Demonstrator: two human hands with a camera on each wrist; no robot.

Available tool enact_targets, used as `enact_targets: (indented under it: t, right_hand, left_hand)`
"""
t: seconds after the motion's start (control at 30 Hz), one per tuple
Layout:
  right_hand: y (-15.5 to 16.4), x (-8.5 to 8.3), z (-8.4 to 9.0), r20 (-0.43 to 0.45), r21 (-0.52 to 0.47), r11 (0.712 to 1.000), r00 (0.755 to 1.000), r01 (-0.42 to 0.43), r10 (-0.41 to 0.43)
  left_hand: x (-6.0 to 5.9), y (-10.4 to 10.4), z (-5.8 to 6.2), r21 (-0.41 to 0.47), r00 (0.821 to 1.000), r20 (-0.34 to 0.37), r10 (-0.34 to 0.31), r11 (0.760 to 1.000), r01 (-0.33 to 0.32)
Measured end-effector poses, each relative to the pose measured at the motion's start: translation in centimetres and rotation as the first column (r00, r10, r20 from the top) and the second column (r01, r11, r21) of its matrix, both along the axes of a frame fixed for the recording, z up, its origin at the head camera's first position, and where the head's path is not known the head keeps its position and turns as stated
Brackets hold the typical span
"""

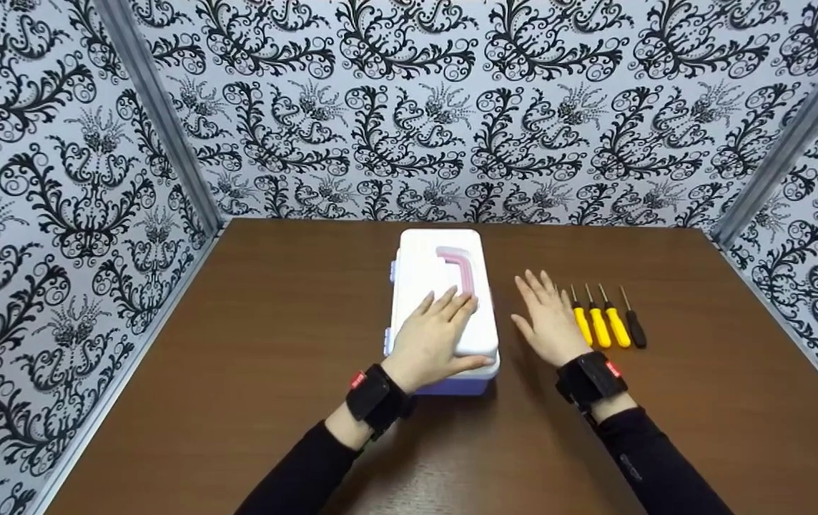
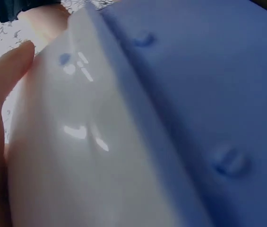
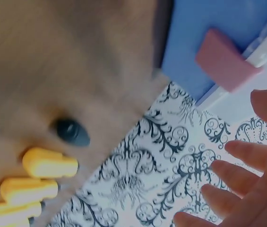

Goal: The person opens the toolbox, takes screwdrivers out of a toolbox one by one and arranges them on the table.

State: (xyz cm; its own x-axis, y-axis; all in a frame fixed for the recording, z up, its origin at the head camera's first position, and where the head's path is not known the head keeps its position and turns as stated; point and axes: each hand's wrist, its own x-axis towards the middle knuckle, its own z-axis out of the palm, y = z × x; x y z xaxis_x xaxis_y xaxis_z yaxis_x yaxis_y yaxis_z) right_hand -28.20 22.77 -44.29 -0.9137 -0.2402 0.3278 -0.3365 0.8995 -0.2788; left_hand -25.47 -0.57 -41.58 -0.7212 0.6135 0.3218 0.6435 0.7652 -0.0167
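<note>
A toolbox with a white lid (image 1: 423,261) and a blue-purple base (image 1: 460,387) stands on the table. My left hand (image 1: 432,336) lies flat across the lid, fingers extended, the tips close to the pink carry handle (image 1: 463,272). In the left wrist view, the thumb (image 2: 10,68) runs along the white lid edge. To the right of the box, my right hand (image 1: 547,323) is held with fingers straight and nothing in it. A pink latch (image 3: 225,61) shows on the box side facing it. Several yellow-handled screwdrivers (image 1: 597,327) lie just beyond that hand.
A black-handled screwdriver (image 1: 635,330) ends the row on the right. Another black handle (image 3: 70,131) shows in the right wrist view, nearest the box. The brown table (image 1: 294,300) is bounded by patterned walls (image 1: 452,114) at the back and sides.
</note>
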Motion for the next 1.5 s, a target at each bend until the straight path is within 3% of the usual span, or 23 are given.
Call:
enact_targets:
  t: [0.17,0.37,0.47,0.57,0.7,0.8,0.93,1.07,1.13,1.37,1.5]
  right_hand:
    - [0.4,0.2,-0.5,-0.019,0.081,0.996,0.999,0.043,-0.041]
    - [0.8,0.6,-0.9,-0.032,0.093,0.994,0.998,0.063,-0.060]
    - [1.0,0.8,-1.3,-0.026,0.093,0.993,0.998,0.067,-0.065]
    - [1.3,1.0,-1.5,-0.014,0.100,0.993,0.998,0.068,-0.067]
    - [1.9,1.2,-1.6,-0.026,0.101,0.992,0.997,0.079,-0.076]
    - [2.3,1.4,-1.4,-0.033,0.083,0.993,0.996,0.086,-0.083]
    - [2.6,1.6,-1.2,-0.016,0.066,0.994,0.996,0.088,-0.087]
    - [3.0,1.7,-1.2,-0.017,0.067,0.993,0.996,0.093,-0.092]
    - [3.2,1.7,-1.2,-0.022,0.061,0.994,0.995,0.096,-0.095]
    - [3.8,1.5,-1.5,-0.001,0.066,0.992,0.994,0.112,-0.113]
    - [3.9,1.5,-1.4,0.004,0.077,0.990,0.993,0.117,-0.118]
  left_hand:
    - [-0.3,-1.2,-0.3,-0.023,0.997,-0.035,-0.072,0.997,0.071]
    - [-0.9,-4.8,-0.4,-0.023,0.979,-0.055,-0.196,0.981,0.195]
    - [-0.8,-6.6,-0.3,-0.011,0.973,-0.079,-0.216,0.976,0.216]
    - [0.0,-7.9,0.0,0.025,0.981,-0.123,-0.152,0.987,0.156]
    - [1.4,-9.0,0.6,0.081,0.984,-0.179,0.025,0.997,-0.010]
    - [2.1,-10.1,1.1,0.107,0.969,-0.189,0.160,0.984,-0.142]
    - [2.3,-11.8,1.2,0.133,0.931,-0.202,0.305,0.950,-0.282]
    - [1.1,-13.6,0.6,0.192,0.881,-0.246,0.404,0.911,-0.364]
    - [0.1,-14.5,0.2,0.227,0.865,-0.247,0.436,0.894,-0.386]
    - [-3.4,-17.3,-1.2,0.272,0.866,-0.130,0.484,0.857,-0.438]
    - [-5.0,-18.2,-1.5,0.250,0.846,-0.074,0.528,0.831,-0.497]
